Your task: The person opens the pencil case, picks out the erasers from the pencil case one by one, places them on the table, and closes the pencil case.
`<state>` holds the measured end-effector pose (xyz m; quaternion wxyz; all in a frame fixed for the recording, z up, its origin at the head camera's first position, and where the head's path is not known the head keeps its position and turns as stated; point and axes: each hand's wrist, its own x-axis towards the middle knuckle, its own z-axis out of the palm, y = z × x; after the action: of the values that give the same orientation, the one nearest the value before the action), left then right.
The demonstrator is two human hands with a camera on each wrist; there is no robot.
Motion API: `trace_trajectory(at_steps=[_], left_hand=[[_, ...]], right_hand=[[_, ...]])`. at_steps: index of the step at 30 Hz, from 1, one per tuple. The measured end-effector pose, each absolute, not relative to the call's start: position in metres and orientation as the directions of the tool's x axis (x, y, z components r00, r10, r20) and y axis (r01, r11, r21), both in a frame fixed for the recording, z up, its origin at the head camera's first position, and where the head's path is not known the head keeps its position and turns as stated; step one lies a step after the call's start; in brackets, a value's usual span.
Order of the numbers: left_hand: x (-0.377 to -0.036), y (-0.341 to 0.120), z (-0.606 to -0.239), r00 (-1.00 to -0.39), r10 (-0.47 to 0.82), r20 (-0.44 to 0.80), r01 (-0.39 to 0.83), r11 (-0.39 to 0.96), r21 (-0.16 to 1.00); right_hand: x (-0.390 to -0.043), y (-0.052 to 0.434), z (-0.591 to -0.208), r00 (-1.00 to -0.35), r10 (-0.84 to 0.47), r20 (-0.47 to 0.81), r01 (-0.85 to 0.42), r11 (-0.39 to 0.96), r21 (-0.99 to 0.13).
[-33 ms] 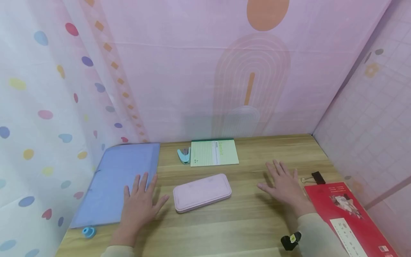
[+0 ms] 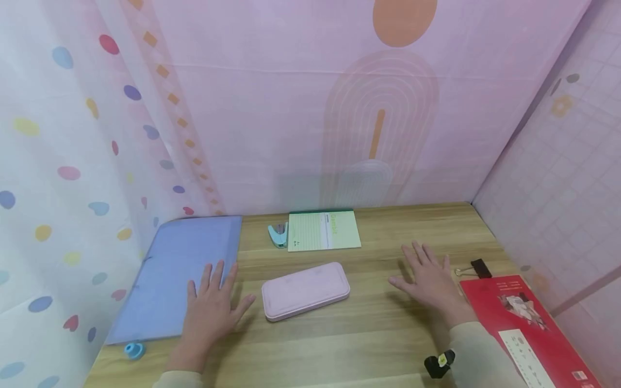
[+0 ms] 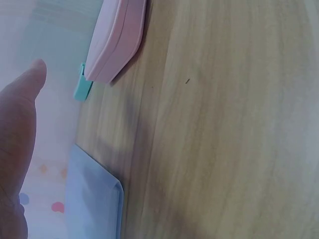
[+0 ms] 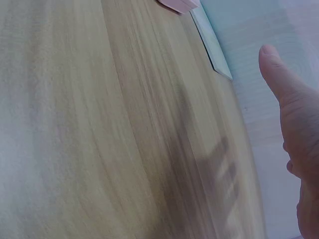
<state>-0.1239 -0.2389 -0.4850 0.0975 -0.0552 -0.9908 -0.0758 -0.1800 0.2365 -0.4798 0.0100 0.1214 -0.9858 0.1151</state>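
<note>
Head view: the pale pink, oblong case with rounded corners lies flat on the wood-grain tabletop between the two hands, nearer the left one, its right end angled away from the person. Its smooth, even faces suggest a stiff moulded shell, probably light to lift, a little slick under dry fingers and not very fragile; whether anything is inside cannot be told. The best hold looks to be across its narrow width, thumb on the near long edge and fingers on the far one, or a palm at each short end; a seam runs along the side, so a grip low on the wall should keep clear of it. The left hand appears raised, overlapping the edge of the translucent blue plastic folder, its thumb pointing toward the case's left end without touching. The right hand hovers well apart from the case, near the black metal binder clip and the glossy red booklet. On both hands the fingers are straight and spread wide, palms down, holding nothing.
</note>
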Motion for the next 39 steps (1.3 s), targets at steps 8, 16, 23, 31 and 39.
trace_trajectory(at_steps=[8, 16, 23, 31, 39], left_hand=[[-0.124, -0.237, -0.483, -0.979, 0.086, 0.182, 0.115, 0.981, 0.155], [-0.120, -0.238, -0.483, -0.977, 0.100, 0.191, 0.131, 0.979, 0.155], [-0.118, -0.226, -0.482, -0.964, 0.180, 0.197, 0.209, 0.968, 0.136], [-0.125, -0.187, -0.499, -0.933, 0.291, 0.213, 0.317, 0.943, 0.101], [-0.138, -0.162, -0.515, -0.932, 0.343, 0.118, 0.355, 0.930, 0.100]], right_hand=[[-0.182, 0.235, -0.481, -0.970, -0.235, 0.058, -0.242, 0.943, -0.229], [-0.182, 0.230, -0.478, -0.966, -0.252, 0.058, -0.259, 0.937, -0.233], [-0.181, 0.214, -0.475, -0.947, -0.306, 0.100, -0.321, 0.917, -0.236], [-0.183, 0.167, -0.486, -0.874, -0.478, 0.090, -0.486, 0.849, -0.207], [-0.188, 0.117, -0.502, -0.744, -0.665, 0.059, -0.666, 0.733, -0.141]])
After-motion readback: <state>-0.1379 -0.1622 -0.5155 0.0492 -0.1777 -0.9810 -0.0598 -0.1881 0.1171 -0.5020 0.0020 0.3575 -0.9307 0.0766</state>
